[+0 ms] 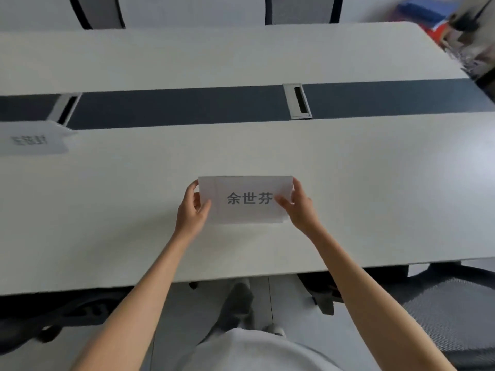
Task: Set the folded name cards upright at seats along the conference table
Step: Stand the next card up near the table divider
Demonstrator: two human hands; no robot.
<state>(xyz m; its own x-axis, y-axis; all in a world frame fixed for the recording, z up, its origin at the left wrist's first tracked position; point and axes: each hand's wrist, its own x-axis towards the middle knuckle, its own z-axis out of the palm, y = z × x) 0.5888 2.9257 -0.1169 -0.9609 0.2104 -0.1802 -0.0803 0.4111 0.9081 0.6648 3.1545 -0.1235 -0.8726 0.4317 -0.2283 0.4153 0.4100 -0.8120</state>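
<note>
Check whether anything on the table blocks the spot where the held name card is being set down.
Nothing visible does. Both the left hand and right hand grip the name card by its ends over bare white table. The only other card stands far off at the left edge, near the dark centre strip.

There are two name cards: one name card (246, 199) in the middle with three printed signs on it, and a second name card (30, 140) far off to the left. Two hands show, the left hand (191, 210) and the right hand (300, 204). One long white conference table (375, 183) has two cable slots, a right slot (300, 100) and a left slot (65, 109). Two chair backs stand across the table, one chair back (96, 10) and another chair back (304, 9).
</note>
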